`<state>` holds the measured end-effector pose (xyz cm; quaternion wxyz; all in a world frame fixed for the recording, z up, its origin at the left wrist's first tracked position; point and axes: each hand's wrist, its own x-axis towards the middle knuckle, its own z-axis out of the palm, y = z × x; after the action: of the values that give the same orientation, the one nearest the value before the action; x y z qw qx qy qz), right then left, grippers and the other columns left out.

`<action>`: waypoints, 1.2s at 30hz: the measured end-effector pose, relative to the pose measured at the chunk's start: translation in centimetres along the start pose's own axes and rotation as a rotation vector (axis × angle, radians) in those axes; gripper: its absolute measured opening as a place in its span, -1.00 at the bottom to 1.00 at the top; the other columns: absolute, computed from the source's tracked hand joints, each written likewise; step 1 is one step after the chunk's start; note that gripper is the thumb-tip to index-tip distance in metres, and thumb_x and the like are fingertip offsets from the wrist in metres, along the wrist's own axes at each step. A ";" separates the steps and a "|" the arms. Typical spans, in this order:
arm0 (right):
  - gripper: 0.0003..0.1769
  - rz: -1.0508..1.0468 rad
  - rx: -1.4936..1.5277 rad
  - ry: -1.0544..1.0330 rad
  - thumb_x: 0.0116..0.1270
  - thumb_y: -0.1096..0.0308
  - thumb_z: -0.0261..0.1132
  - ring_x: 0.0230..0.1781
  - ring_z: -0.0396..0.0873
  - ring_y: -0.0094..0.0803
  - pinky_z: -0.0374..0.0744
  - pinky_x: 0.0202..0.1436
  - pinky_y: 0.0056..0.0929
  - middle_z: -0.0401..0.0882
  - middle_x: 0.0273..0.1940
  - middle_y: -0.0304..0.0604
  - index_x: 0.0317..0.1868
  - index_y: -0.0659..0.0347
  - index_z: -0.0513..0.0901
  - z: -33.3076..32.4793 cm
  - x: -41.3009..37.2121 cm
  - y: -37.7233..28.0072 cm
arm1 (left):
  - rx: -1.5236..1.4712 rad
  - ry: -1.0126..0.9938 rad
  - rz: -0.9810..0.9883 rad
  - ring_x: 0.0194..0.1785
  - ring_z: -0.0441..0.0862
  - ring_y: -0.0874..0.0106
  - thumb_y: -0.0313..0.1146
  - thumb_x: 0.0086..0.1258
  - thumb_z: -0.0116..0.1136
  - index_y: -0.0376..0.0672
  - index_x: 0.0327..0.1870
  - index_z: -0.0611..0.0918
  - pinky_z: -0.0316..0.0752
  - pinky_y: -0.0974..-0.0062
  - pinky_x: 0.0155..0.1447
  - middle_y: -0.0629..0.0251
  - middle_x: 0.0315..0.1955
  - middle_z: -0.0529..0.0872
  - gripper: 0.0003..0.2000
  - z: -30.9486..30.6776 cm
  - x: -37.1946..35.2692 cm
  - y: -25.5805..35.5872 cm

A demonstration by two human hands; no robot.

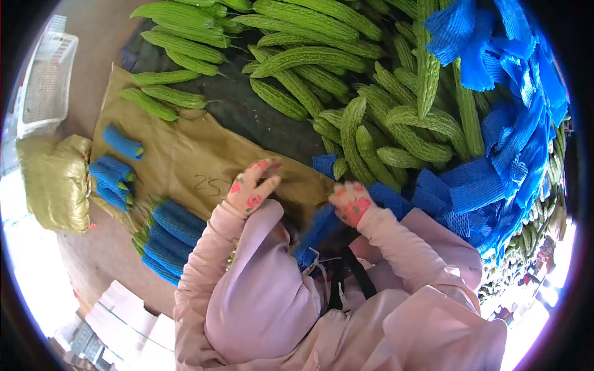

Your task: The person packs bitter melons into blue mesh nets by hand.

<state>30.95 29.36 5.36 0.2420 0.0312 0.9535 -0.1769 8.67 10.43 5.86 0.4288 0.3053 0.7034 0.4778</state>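
My left hand (250, 187), in a light glove with red flower prints, is above the brown sack cloth (179, 139), thumb and fingers apart and empty. Across from it, my right hand (351, 203) wears the same kind of glove. Its fingers are curled at the top of a blurred blue net sleeve (320, 227) that hangs towards my lap. Green bitter gourds (365, 148) lie in a heap beyond my right hand. Loose blue net sleeves (476, 185) are piled to the right. Netted gourds (176, 232) rest left of my left arm.
Smaller netted gourds (111, 176) and a few bare gourds (173, 96) lie on the cloth at the left. Past them are a stuffed yellowish sack (55, 182) and a white plastic crate (48, 83). More gourds (526, 238) are at the far right.
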 end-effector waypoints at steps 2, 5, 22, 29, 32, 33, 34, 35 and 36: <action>-0.75 -0.073 0.047 0.237 0.00 0.35 0.29 -0.05 0.51 -0.12 0.47 0.02 -0.15 0.53 -0.11 -0.10 -0.23 0.07 0.63 -6.5 2.5 -0.8 | -0.123 -0.112 -0.026 0.18 0.54 0.22 -0.28 0.37 0.14 -0.24 0.24 0.46 0.44 0.34 0.22 0.03 0.09 0.58 -0.55 0.9 0.5 1.2; -0.61 -0.212 0.117 0.517 -0.04 0.41 0.29 -0.02 0.51 -0.12 0.49 0.02 -0.16 0.51 -0.05 -0.08 -0.10 0.09 0.62 -10.6 6.4 -2.5 | -0.106 -0.156 0.144 0.09 0.56 0.39 -0.32 0.42 0.11 -0.32 0.28 0.38 0.43 0.49 0.18 0.15 0.06 0.61 -0.54 1.4 1.6 2.5; -0.42 -0.197 0.423 0.033 0.17 0.05 0.35 -0.09 0.59 -0.20 0.52 0.05 -0.30 0.59 -0.08 -0.11 0.15 0.17 0.51 -13.0 6.9 -6.0 | 0.228 0.600 0.324 0.03 0.50 0.30 -0.44 0.22 0.25 -0.19 -0.15 0.56 0.42 0.41 0.09 0.12 -0.03 0.51 -0.80 -3.2 -0.5 4.2; -0.55 -0.103 1.880 0.194 0.43 0.29 0.17 0.09 0.47 -0.47 0.43 0.21 -0.45 0.52 0.10 -0.16 0.23 0.35 0.40 -14.0 9.5 -10.6 | 0.188 0.549 0.541 -0.01 0.52 0.24 -0.55 0.08 0.33 -0.18 -0.17 0.42 0.46 0.30 0.05 0.05 -0.04 0.50 -0.65 -2.8 -1.4 6.1; -0.57 -0.091 1.675 0.348 0.44 0.33 0.14 0.10 0.50 -0.39 0.42 0.22 -0.40 0.54 0.10 -0.09 0.24 0.36 0.40 -13.0 9.7 -10.7 | -0.189 0.498 0.376 -0.04 0.51 0.38 -0.48 0.20 0.31 -0.21 -0.03 0.39 0.48 0.41 -0.03 0.15 -0.05 0.49 -0.62 -2.1 -2.5 6.0; -0.57 -0.143 1.580 0.382 0.44 0.34 0.14 0.12 0.50 -0.33 0.42 0.22 -0.38 0.54 0.10 -0.05 0.24 0.36 0.41 -12.6 9.9 -10.6 | -0.358 0.494 0.257 -0.07 0.52 0.42 -0.45 0.24 0.29 -0.22 0.02 0.38 0.48 0.47 -0.07 0.18 -0.06 0.49 -0.61 -2.1 -2.7 7.1; -0.58 -0.193 1.484 0.413 0.44 0.35 0.13 0.13 0.50 -0.27 0.42 0.22 -0.36 0.53 0.10 0.00 0.24 0.36 0.42 -12.4 10.0 -10.6 | -0.525 0.488 0.134 -0.11 0.52 0.46 -0.42 0.29 0.26 -0.23 0.07 0.38 0.48 0.52 -0.12 0.22 -0.08 0.49 -0.61 -2.2 -2.9 7.6; -0.57 -0.229 1.296 0.486 0.45 0.32 0.11 0.15 0.48 -0.17 0.40 0.23 -0.32 0.50 0.12 0.07 0.25 0.34 0.43 -12.2 10.1 -10.5 | -0.493 0.517 0.083 -0.13 0.59 0.46 -0.43 0.26 0.28 -0.22 0.13 0.42 0.52 0.49 -0.05 0.23 -0.14 0.57 -0.57 -2.2 -2.7 7.0; -0.57 -0.231 1.296 0.484 0.45 0.32 0.11 0.15 0.48 -0.17 0.40 0.23 -0.32 0.50 0.12 0.07 0.25 0.34 0.43 -12.1 10.0 -10.7 | -0.493 0.520 0.082 -0.13 0.59 0.46 -0.43 0.26 0.28 -0.22 0.13 0.42 0.52 0.49 -0.05 0.23 -0.14 0.57 -0.57 -2.1 -2.6 6.5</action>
<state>15.10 23.34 14.02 -0.0648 0.1064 0.6800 -0.7225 8.07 9.76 13.14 0.2768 0.0890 0.6398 0.7114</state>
